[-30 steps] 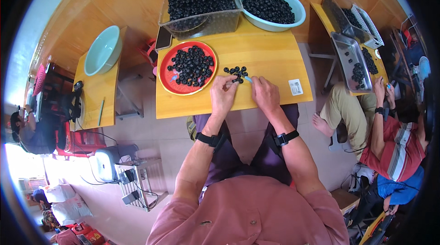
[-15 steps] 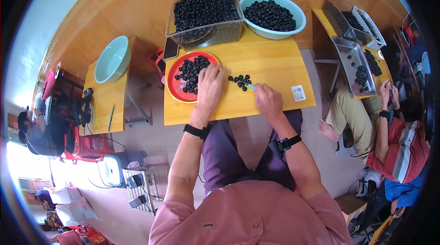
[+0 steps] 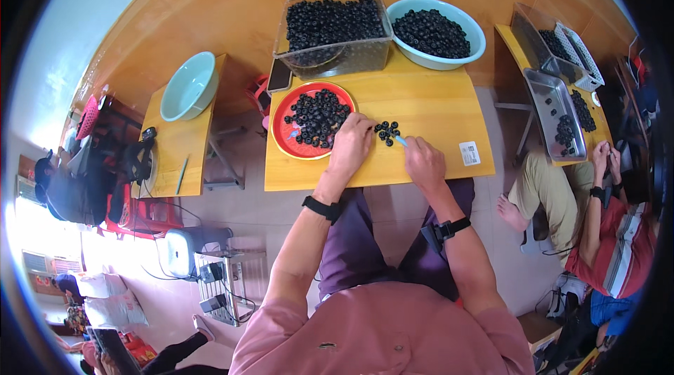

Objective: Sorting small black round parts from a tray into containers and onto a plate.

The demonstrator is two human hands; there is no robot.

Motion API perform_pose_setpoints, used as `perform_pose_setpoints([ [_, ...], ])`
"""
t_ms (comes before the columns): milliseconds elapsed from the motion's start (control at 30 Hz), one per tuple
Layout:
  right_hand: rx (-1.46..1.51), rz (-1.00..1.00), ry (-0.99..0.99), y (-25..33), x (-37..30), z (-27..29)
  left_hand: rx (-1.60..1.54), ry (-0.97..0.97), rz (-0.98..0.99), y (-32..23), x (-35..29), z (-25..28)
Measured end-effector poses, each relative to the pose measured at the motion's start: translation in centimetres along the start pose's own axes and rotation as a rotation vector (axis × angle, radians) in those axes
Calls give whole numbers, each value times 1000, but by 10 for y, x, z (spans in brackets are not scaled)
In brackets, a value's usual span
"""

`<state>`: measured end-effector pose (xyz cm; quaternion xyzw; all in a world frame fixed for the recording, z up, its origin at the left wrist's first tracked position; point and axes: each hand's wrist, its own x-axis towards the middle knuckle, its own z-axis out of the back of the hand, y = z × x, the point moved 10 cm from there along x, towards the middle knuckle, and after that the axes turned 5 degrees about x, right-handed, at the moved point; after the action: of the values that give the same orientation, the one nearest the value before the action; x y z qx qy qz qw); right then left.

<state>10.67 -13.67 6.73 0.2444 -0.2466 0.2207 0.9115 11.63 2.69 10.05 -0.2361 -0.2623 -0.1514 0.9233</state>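
Note:
My right hand (image 3: 424,160) is closed round a light-blue pen-like tool (image 3: 401,140), whose tip points at a small group of black round pieces with holes (image 3: 386,129) on the yellow table (image 3: 428,108). My left hand (image 3: 351,145) is beside them at the right rim of a red plate (image 3: 280,137). Its thumb and fingertips are pinched together, and what they hold, if anything, is too small to make out. More of the same black pieces (image 3: 317,114) are heaped on the plate.
Behind the plate stand a clear plastic bin (image 3: 365,54) and a pale-blue basin (image 3: 449,62), both full of black pieces. A phone (image 3: 280,76) lies by the bin. Another person (image 3: 607,234) sits at a right-hand table with a metal tray (image 3: 562,152). An upright-tilted basin (image 3: 189,87) is at left.
My left hand has shifted right, from over the plate to its right rim, nearer the small group. My right hand still holds the blue tool. The whole view has swung slightly.

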Motion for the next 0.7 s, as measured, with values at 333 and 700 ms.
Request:
perform_pose_setpoints([
  [333,12,-5,20,5,5,2,-447,-98,519,28,-44,-30],
  [700,70,93,61,11,0,-1,-547,-104,563,27,-53,-38],
])
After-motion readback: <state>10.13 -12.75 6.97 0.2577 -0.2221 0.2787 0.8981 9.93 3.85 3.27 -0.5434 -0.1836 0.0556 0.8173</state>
